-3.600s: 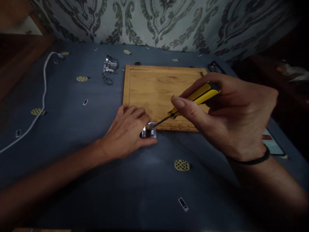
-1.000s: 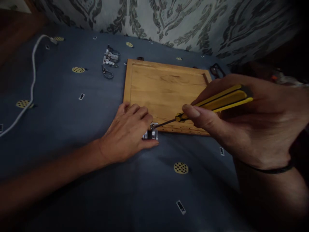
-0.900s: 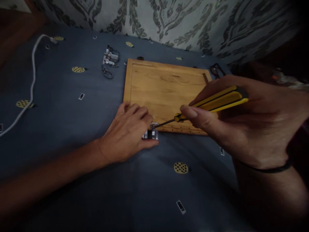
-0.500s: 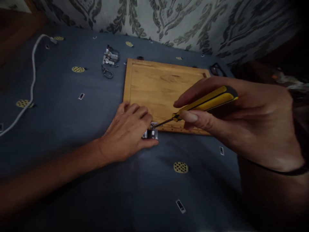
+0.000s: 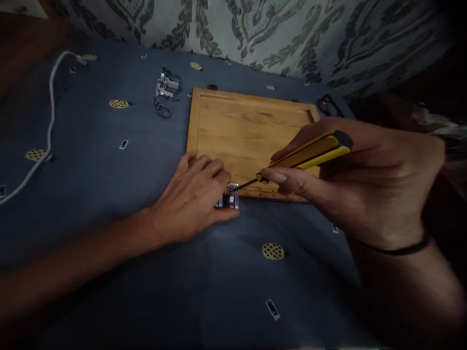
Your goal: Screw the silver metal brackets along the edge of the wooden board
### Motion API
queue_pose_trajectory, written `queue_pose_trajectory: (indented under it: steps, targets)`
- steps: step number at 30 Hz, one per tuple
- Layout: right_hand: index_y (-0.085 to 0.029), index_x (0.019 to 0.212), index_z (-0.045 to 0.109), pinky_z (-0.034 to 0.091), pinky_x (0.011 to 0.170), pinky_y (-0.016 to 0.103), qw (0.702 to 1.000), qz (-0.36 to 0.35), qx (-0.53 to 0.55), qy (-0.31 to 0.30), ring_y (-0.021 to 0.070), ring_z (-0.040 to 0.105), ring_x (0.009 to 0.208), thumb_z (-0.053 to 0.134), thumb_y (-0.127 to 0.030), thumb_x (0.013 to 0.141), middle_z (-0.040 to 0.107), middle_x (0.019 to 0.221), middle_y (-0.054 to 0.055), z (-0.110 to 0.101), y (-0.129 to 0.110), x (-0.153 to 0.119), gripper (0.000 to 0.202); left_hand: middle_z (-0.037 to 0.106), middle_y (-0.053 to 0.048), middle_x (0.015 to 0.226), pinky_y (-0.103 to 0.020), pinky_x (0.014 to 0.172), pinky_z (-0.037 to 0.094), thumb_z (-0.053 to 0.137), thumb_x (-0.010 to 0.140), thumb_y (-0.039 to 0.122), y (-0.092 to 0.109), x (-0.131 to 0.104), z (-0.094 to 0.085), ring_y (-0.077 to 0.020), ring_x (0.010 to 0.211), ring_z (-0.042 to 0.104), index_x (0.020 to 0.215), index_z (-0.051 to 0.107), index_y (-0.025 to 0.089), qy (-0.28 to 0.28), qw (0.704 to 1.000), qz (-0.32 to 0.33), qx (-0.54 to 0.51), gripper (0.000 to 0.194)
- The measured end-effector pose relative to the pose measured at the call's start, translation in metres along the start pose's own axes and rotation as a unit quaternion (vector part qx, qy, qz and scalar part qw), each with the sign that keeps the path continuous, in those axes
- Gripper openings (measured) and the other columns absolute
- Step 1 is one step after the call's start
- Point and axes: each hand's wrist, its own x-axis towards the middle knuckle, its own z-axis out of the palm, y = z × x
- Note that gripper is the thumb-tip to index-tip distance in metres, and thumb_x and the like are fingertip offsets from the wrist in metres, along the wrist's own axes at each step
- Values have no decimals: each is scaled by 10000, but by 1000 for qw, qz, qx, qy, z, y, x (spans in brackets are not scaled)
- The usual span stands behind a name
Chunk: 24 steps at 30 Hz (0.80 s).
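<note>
My right hand [image 5: 361,180] is closed around the yellow and black handle of a screwdriver [image 5: 302,150]. The thumb and fingers grip it near the shaft, and the tip meets a small shiny metal hinge [image 5: 233,200] at the near edge of a wooden board [image 5: 241,131]. My left hand [image 5: 193,199] is closed over the board's near left corner. Its fingers rest on top and its thumb lies along the front, pinning the hinge in place. Part of the hinge is hidden under those fingers. A row of small dark holes runs along the board's near edge.
Several metal hinges [image 5: 168,87] lie behind the board's left side, beside a dark loop-shaped piece [image 5: 162,108]. A white cable [image 5: 51,107] curves along the left. Dark-framed glasses [image 5: 328,104] sit at the back right. Blue patterned cloth [image 5: 219,291] covers the surface, against a patterned wall.
My right hand has shifted slightly left, and the screwdriver handle has turned a little in its fingers. My left hand and the board have stayed in place.
</note>
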Motion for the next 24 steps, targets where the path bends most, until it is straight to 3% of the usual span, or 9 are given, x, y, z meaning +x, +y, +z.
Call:
queue_pose_trajectory:
  steps: [3,6,9,15,24]
  targets:
    - [-264,694,619,424,494,304,996,14,6,85,119,554,513,779,-366,821,609,633,-45,6,-1,-5,228,659,-81,1063,-513,1040,363,740,843,483,-1,-1,1,-304,1095,570,1009,662,142,-2,1000,2,0,387]
    - [-284,770,643,435,535,327,990,78,4,114,142,577,581,708,-432,873,626,714,-28,5,-4,-8,191,656,-80,1053,-518,1042,357,737,847,478,-3,-2,2,-301,1088,572,1007,660,139,2,1000,6,-4,382]
    - [-292,731,611,407,525,333,991,85,-15,98,147,550,560,709,-480,859,604,683,-30,2,-6,-6,248,658,-80,1049,-519,1037,362,741,844,471,-3,-2,2,-301,1084,573,1011,660,138,1,1000,4,-6,381]
    - [-271,649,561,405,504,332,997,45,-32,52,139,534,514,773,-350,827,596,609,-41,4,-7,0,288,659,-87,1044,-521,1043,364,742,841,480,0,-1,0,-304,1088,573,1003,664,132,-1,1000,1,0,392]
    - [-262,647,569,411,483,318,999,37,-4,31,126,529,485,782,-396,815,588,606,-43,7,-3,-1,303,674,-79,1045,-504,1036,382,727,846,482,2,0,-1,-292,1069,590,988,660,157,9,1000,-6,11,361]
